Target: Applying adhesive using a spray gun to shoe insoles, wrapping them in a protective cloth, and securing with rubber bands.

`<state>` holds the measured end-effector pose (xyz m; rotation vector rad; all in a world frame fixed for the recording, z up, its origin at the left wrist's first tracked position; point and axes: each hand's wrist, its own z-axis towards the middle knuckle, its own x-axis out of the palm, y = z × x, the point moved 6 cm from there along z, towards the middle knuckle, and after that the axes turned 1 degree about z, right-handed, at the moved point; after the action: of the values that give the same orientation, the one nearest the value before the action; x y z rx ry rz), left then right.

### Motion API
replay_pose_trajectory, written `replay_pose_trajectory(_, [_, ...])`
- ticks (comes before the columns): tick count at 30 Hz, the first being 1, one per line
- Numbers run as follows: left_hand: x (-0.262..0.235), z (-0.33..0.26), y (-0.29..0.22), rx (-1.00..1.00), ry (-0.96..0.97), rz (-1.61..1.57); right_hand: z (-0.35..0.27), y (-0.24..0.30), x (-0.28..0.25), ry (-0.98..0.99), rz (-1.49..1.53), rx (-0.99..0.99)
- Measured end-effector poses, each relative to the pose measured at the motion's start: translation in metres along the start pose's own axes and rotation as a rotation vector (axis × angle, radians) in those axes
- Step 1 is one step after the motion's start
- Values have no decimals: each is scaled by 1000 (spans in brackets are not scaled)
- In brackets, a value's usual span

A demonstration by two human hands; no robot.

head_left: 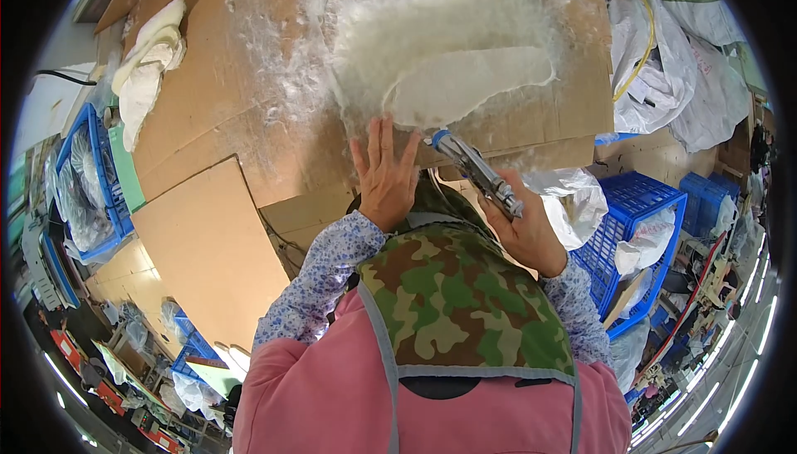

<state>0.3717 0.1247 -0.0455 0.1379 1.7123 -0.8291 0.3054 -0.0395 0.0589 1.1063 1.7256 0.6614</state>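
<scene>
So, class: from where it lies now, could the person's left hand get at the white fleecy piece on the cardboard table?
Probably yes. The left hand lies flat at the near edge of the white fleecy piece, with nothing between them; the metal tool is off to the right, in the right hand.

Person wears a pink top w/ long sleeves in a small blue-and-white floral print, cuffs ending at the wrists of both hands, left hand (386, 176) & right hand (523, 234) bare, no gloves or rings visible. Over the front hangs a camo bib/apron, green-brown-tan patches, edged w/ grey binding; grey straps run down over the pink fabric on the left & right sides, near the lower edge of view.
</scene>
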Motion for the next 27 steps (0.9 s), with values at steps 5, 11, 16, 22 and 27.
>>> replay_pose_trajectory(5, [0, 0, -2, 3, -29, -15, -2, 1, -9, -66, -25, -34])
replay_pose_trajectory(11, [-3, 0, -4, -1, -47, -17, -4, -1, -17, -181, -9, -9])
replay_pose_trajectory(16, [-2, 0, -4, -23, -25, 2, -6, 2, -7, -91, -28, -87])
replay_pose_trajectory(22, [-2, 1, -6, -24, -43, 1, 2, -9, -33, -238, -21, -103])
replay_pose_trajectory(27, [-2, 3, -7, -35, -40, -6, 2, -16, -47, -279, -1, -77])
